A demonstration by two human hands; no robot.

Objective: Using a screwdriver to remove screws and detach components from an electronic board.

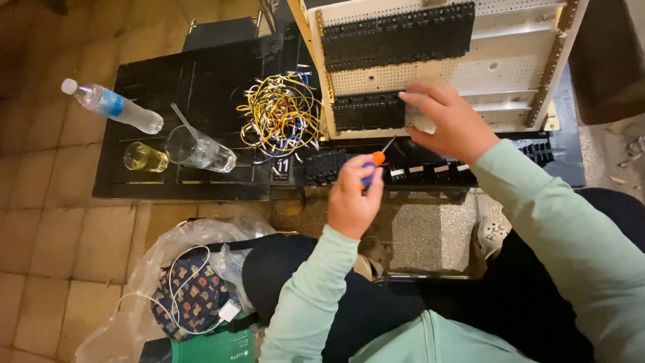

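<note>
Two hands raised: left hand [354, 196] gripping screwdriver [373, 163], right hand [451, 121] on panel [510, 74].

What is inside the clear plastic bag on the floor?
The plastic bag shows a patterned pouch and a white cable with a white plug. Anything beneath the pouch is hidden.
</note>
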